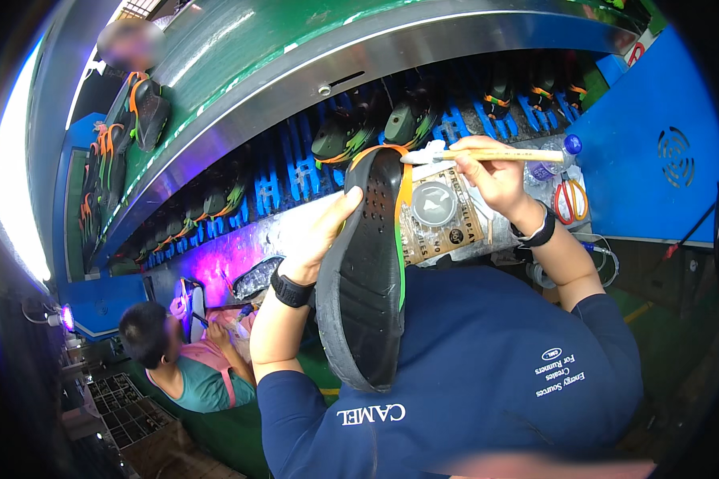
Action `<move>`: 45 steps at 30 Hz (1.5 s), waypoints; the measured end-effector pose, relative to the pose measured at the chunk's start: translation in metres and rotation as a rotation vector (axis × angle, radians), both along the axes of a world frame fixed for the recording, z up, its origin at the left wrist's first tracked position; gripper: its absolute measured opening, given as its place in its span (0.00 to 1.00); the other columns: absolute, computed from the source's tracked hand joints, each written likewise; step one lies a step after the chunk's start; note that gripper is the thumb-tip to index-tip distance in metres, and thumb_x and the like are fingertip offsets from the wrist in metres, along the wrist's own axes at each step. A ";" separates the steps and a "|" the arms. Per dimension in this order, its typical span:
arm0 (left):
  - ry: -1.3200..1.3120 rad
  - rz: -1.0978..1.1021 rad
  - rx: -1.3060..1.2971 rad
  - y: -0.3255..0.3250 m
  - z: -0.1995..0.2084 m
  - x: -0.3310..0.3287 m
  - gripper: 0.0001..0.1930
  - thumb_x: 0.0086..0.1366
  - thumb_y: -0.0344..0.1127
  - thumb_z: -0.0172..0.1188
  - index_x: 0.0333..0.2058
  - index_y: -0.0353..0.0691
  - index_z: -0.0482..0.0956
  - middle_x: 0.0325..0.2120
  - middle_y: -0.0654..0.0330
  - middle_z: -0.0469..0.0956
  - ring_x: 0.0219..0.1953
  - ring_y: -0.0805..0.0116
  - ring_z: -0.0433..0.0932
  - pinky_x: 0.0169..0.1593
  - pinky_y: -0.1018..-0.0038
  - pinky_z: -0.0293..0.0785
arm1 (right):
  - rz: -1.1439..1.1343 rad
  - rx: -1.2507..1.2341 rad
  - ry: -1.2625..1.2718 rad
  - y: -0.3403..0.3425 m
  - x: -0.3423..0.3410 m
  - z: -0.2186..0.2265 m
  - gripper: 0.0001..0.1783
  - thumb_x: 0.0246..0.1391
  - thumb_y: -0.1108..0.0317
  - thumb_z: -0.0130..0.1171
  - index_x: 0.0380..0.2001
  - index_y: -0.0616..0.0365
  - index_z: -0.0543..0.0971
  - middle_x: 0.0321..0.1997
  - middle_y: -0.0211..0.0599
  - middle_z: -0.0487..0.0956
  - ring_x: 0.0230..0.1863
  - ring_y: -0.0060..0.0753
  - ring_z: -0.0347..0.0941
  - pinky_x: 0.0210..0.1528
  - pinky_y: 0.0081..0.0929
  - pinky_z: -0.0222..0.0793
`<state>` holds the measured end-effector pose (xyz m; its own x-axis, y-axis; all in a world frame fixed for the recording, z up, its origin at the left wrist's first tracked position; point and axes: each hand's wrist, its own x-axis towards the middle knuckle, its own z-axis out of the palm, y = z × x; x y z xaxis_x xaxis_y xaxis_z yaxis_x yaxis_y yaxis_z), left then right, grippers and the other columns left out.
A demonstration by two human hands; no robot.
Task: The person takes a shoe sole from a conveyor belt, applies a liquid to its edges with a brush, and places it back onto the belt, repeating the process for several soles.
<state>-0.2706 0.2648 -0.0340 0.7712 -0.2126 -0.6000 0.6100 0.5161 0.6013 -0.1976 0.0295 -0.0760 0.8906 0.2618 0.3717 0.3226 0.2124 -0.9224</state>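
My left hand (321,227) grips a black shoe sole (359,295) by its edge and holds it tilted up in front of my chest. The sole has orange and green along its rim and small holes toward the upper end. In my right hand (495,180), the fingers are closed round a brush (535,155) with a pale wooden handle. Its pale tip lies at the orange rim near the sole's upper end; whether it touches cannot be made out. Below the brush stands a clear round tub (434,203) of greyish liquid, on printed brown cardboard (465,231).
A bottle with a blue cap (573,144) and orange-red scissors (569,201) lie right of the cardboard. Ahead, more soles (411,116) sit on blue holders (299,172) below a green conveyor (216,60). A co-worker (204,363) sits at the left.
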 end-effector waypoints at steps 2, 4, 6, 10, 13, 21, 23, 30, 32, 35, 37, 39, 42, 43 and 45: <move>-0.008 -0.046 0.052 0.003 0.001 0.002 0.19 0.56 0.43 0.52 0.40 0.35 0.68 0.32 0.61 0.73 0.32 0.77 0.71 0.36 0.80 0.68 | -0.041 -0.134 -0.078 -0.002 0.000 0.001 0.05 0.43 0.77 0.52 0.28 0.64 0.74 0.22 0.32 0.73 0.21 0.17 0.66 0.22 0.13 0.61; -0.019 -0.059 0.064 0.004 0.002 0.003 0.19 0.56 0.44 0.52 0.41 0.35 0.68 0.33 0.61 0.73 0.32 0.77 0.71 0.37 0.80 0.68 | -0.051 -0.139 -0.219 0.002 -0.007 0.001 0.04 0.42 0.78 0.53 0.26 0.64 0.74 0.22 0.34 0.74 0.21 0.18 0.67 0.22 0.14 0.61; -0.025 -0.058 0.058 0.005 0.003 0.003 0.19 0.56 0.44 0.52 0.41 0.35 0.68 0.33 0.62 0.72 0.32 0.78 0.71 0.37 0.80 0.68 | 0.086 -0.156 -0.172 -0.002 -0.016 0.004 0.07 0.46 0.75 0.51 0.28 0.68 0.73 0.21 0.35 0.72 0.19 0.18 0.65 0.21 0.13 0.60; -0.061 -0.115 0.053 0.004 0.004 0.006 0.20 0.57 0.44 0.49 0.43 0.36 0.66 0.36 0.58 0.72 0.34 0.74 0.72 0.39 0.78 0.69 | 0.118 0.022 0.050 -0.002 -0.024 0.007 0.04 0.44 0.77 0.51 0.27 0.66 0.74 0.23 0.33 0.73 0.21 0.17 0.67 0.22 0.12 0.61; -0.084 -0.139 0.101 0.003 0.007 0.009 0.20 0.59 0.44 0.46 0.45 0.36 0.66 0.37 0.55 0.72 0.35 0.71 0.73 0.40 0.77 0.70 | 0.035 -0.006 0.044 0.005 -0.013 0.006 0.04 0.44 0.77 0.52 0.27 0.66 0.74 0.23 0.33 0.74 0.22 0.17 0.67 0.23 0.12 0.62; -0.076 -0.201 0.067 0.002 0.021 0.015 0.28 0.56 0.44 0.52 0.51 0.37 0.57 0.44 0.61 0.65 0.44 0.75 0.65 0.47 0.77 0.62 | 0.064 -0.127 -0.134 0.010 -0.022 0.009 0.05 0.40 0.79 0.54 0.25 0.65 0.74 0.25 0.38 0.75 0.25 0.26 0.71 0.28 0.19 0.66; -0.091 -0.228 0.070 0.001 0.023 0.017 0.29 0.55 0.44 0.53 0.53 0.39 0.55 0.45 0.61 0.64 0.45 0.74 0.64 0.47 0.77 0.61 | 0.093 -0.120 -0.152 0.009 -0.026 0.013 0.04 0.40 0.79 0.53 0.25 0.65 0.74 0.26 0.38 0.75 0.25 0.26 0.71 0.28 0.19 0.66; -0.164 -0.274 0.180 0.004 0.026 0.023 0.30 0.55 0.46 0.53 0.52 0.39 0.56 0.44 0.63 0.65 0.43 0.75 0.66 0.47 0.77 0.62 | 0.248 -0.140 -0.167 0.004 -0.037 0.031 0.06 0.43 0.77 0.51 0.25 0.69 0.74 0.20 0.40 0.73 0.18 0.21 0.66 0.20 0.15 0.61; -0.195 -0.317 0.211 0.006 0.027 0.025 0.30 0.54 0.48 0.53 0.52 0.40 0.56 0.43 0.63 0.65 0.42 0.77 0.66 0.45 0.78 0.64 | 0.242 -0.149 -0.260 0.005 -0.039 0.035 0.06 0.42 0.78 0.51 0.25 0.69 0.74 0.21 0.41 0.73 0.18 0.20 0.66 0.19 0.15 0.61; -0.211 -0.348 0.250 0.008 0.027 0.028 0.30 0.54 0.49 0.53 0.51 0.41 0.57 0.41 0.62 0.67 0.40 0.78 0.68 0.41 0.79 0.67 | 0.246 -0.141 -0.235 0.004 -0.044 0.040 0.06 0.40 0.76 0.52 0.24 0.68 0.74 0.20 0.42 0.74 0.18 0.25 0.68 0.21 0.18 0.63; -0.213 -0.345 0.257 0.010 0.028 0.030 0.30 0.54 0.49 0.53 0.51 0.40 0.57 0.40 0.62 0.67 0.40 0.78 0.68 0.41 0.79 0.67 | 0.278 -0.161 -0.248 0.004 -0.046 0.043 0.08 0.38 0.74 0.54 0.24 0.68 0.74 0.19 0.43 0.74 0.19 0.31 0.70 0.22 0.21 0.66; -0.215 -0.343 0.264 0.012 0.030 0.031 0.30 0.54 0.49 0.53 0.51 0.40 0.58 0.39 0.62 0.68 0.39 0.78 0.69 0.40 0.79 0.68 | 0.312 -0.170 -0.249 0.004 -0.048 0.047 0.07 0.37 0.74 0.54 0.23 0.67 0.74 0.19 0.43 0.74 0.18 0.31 0.70 0.22 0.22 0.66; -0.226 -0.358 0.300 0.014 0.031 0.031 0.30 0.54 0.49 0.53 0.51 0.40 0.58 0.38 0.64 0.68 0.38 0.79 0.69 0.40 0.80 0.68 | 0.365 -0.157 -0.238 0.002 -0.052 0.051 0.07 0.38 0.72 0.55 0.22 0.66 0.74 0.18 0.42 0.74 0.17 0.30 0.70 0.21 0.21 0.65; -0.224 -0.337 0.313 0.015 0.030 0.031 0.29 0.54 0.49 0.53 0.50 0.40 0.58 0.38 0.64 0.68 0.38 0.79 0.69 0.40 0.80 0.67 | 0.399 -0.121 -0.233 0.002 -0.053 0.051 0.06 0.39 0.74 0.54 0.23 0.65 0.75 0.18 0.39 0.74 0.17 0.28 0.69 0.20 0.20 0.64; -0.225 -0.315 0.330 0.017 0.031 0.030 0.28 0.54 0.48 0.53 0.50 0.40 0.59 0.38 0.64 0.68 0.39 0.79 0.68 0.41 0.81 0.67 | 0.420 -0.025 -0.142 -0.004 -0.055 0.051 0.05 0.41 0.75 0.53 0.24 0.65 0.74 0.19 0.37 0.73 0.15 0.23 0.67 0.18 0.17 0.62</move>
